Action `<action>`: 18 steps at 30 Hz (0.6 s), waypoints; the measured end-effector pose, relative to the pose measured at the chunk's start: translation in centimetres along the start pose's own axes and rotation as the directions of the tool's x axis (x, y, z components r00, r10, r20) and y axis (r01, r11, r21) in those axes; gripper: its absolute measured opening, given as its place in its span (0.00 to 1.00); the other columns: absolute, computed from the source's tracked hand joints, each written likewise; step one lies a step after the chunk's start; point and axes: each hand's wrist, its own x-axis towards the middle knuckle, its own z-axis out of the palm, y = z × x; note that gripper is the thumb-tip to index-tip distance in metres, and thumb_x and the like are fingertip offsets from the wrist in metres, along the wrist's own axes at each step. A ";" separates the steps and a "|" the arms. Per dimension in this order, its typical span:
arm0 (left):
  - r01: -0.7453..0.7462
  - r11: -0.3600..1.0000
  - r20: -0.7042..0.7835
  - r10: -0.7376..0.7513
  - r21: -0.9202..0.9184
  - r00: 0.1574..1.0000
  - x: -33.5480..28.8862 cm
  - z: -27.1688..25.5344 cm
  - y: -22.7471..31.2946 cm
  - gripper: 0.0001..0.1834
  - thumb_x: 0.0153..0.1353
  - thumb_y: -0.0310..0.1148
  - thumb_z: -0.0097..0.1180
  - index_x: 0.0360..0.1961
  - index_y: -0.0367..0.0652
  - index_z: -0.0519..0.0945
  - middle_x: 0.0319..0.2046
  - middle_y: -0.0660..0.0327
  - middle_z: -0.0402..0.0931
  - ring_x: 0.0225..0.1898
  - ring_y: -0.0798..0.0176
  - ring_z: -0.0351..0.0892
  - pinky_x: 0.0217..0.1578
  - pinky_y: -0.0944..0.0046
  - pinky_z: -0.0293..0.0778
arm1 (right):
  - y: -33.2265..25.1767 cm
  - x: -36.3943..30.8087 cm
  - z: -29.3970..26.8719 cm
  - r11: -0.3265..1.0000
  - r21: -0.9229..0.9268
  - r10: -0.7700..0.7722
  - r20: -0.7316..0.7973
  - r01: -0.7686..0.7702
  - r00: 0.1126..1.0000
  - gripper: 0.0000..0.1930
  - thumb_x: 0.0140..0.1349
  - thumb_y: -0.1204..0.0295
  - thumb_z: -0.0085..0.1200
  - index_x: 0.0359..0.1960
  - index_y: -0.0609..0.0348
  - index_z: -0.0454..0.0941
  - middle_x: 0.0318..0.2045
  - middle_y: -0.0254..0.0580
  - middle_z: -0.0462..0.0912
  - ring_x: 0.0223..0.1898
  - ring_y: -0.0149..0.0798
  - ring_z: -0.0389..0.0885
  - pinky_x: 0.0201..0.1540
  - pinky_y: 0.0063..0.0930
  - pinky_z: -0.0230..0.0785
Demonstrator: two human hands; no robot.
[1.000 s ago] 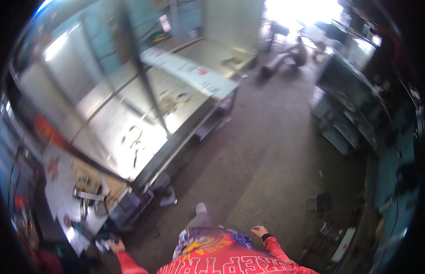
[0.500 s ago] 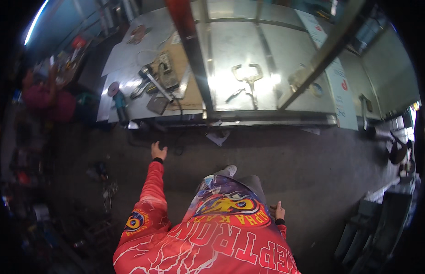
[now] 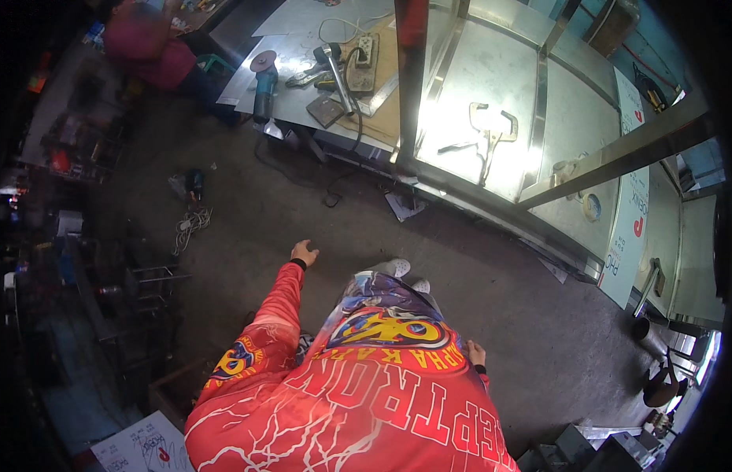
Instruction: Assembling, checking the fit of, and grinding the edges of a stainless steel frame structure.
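My left hand [image 3: 305, 252] hangs in the air above the dark floor, its fingers loosely apart and holding nothing. Beside my right hip is my right hand [image 3: 475, 352], partly curled, with nothing seen in it. Ahead stands a metal-topped workbench [image 3: 295, 27]. On its near left corner lies a teal angle grinder [image 3: 264, 94]. A socket strip [image 3: 367, 49], a dark square plate [image 3: 325, 112] and several hand tools lie next to it. Locking C-clamp pliers [image 3: 489, 141] rest on a shiny panel farther right. Neither hand touches the bench.
A red upright post [image 3: 411, 71] and a slanting metal bar [image 3: 618, 161] rise over the bench. A dark power tool [image 3: 194, 185] and a coiled white cord [image 3: 191, 228] lie on the floor at left. Another person [image 3: 149, 43] is at the far left. Dark metal pieces [image 3: 574, 447] stand lower right.
My view has turned left, so the bench now appears tilted and farther right. My left hand has come lower and nearer to my body. My right hand stays by my side.
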 end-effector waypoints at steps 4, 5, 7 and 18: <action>-0.057 0.998 -0.006 0.057 -0.028 0.998 -0.9 0.9 -0.8 0.32 0.47 0.43 0.62 0.54 0.40 0.73 0.52 0.47 0.72 0.56 0.48 0.69 0.57 0.56 0.64 | 0.4 3.3 -2.8 0.995 0.095 -0.001 -0.023 0.003 1.000 0.18 0.64 0.59 0.49 0.45 0.63 0.75 0.34 0.42 0.82 0.30 0.35 0.81 0.27 0.26 0.72; -0.080 0.997 -0.012 0.080 0.014 0.997 -0.9 1.3 -0.7 0.32 0.47 0.44 0.62 0.54 0.41 0.73 0.52 0.48 0.73 0.55 0.48 0.70 0.56 0.56 0.65 | 1.2 3.9 -3.4 0.994 0.104 -0.025 -0.027 0.028 0.999 0.18 0.64 0.59 0.49 0.43 0.63 0.76 0.32 0.41 0.82 0.28 0.34 0.81 0.26 0.25 0.72; -0.070 0.997 0.035 0.069 0.027 0.997 -0.6 2.3 -1.5 0.32 0.48 0.46 0.61 0.54 0.42 0.73 0.51 0.48 0.73 0.54 0.49 0.71 0.56 0.57 0.66 | 0.3 4.3 -3.6 0.989 0.129 -0.063 -0.024 0.066 0.998 0.17 0.63 0.60 0.50 0.43 0.63 0.77 0.31 0.40 0.82 0.29 0.35 0.81 0.26 0.26 0.71; -0.268 0.958 0.486 0.186 0.104 0.854 4.1 10.2 7.5 0.28 0.52 0.42 0.60 0.55 0.44 0.73 0.50 0.54 0.76 0.51 0.55 0.75 0.46 0.52 0.75 | 5.9 -2.0 -0.4 0.920 0.345 -0.092 -0.269 0.185 0.959 0.18 0.62 0.61 0.51 0.47 0.62 0.75 0.35 0.42 0.82 0.33 0.34 0.82 0.30 0.25 0.72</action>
